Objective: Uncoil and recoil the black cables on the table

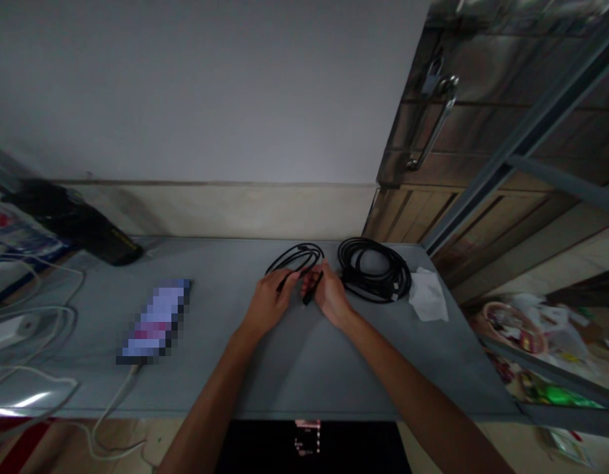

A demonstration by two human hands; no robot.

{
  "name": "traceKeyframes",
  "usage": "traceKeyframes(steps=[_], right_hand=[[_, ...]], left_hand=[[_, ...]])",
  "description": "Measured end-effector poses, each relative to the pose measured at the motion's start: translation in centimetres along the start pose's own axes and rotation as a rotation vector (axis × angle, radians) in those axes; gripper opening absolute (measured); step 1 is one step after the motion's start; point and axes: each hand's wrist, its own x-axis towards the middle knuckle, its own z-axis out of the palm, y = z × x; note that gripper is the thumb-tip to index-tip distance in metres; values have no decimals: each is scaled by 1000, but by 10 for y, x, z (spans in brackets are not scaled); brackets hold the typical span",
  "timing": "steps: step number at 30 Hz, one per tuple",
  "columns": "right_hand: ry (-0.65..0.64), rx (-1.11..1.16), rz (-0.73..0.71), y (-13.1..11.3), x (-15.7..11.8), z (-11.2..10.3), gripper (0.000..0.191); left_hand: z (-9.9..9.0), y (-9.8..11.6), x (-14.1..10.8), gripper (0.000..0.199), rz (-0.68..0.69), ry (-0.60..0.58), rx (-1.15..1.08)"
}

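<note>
Both my hands are around a loosely coiled black cable (304,249) above the middle of the grey table (304,368). My left hand (272,297) is closed on the left side of its loops. The fingers of my right hand (328,293) pinch the same cable, with a black connector end (310,294) pointing down from them. Just right of that hand lies a larger coil of black cable (376,270), its light-coloured plug showing near the lower right. A crumpled white tissue (428,294) touches or nearly touches this coil's right side.
A phone (156,322) with a lit, blurred screen lies left, a white cord plugged in. Further left are white cables (62,316), a white adapter (10,332) and a black object (81,224). A grey metal frame (511,158) rises at the right edge.
</note>
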Motion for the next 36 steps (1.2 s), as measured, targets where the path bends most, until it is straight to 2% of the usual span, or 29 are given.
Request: traceKeyframes(steps=[4,6,10,15,23,30,36], right_hand=[[26,-22,-55,2,-4,0,53],[21,-60,-90,2,-6,0,52],[-28,-45,-81,-2,-9,1,61],[-5,-19,-97,-6,-11,-2,62],[-52,-43,-52,-5,-18,3,50],[-38,-18,-39,-13,-20,7,52],[-75,8,-48,-19,-20,7,46]], left_hand=[[0,3,0,32,-25,95,-10],[-1,4,-1,32,-34,117,-31],[1,2,-2,30,-36,64,-59],[6,-4,-2,29,35,-17,27],[1,-10,0,34,106,23,139],[1,-18,-4,39,42,-112,257],[1,-21,-5,42,38,-94,253]])
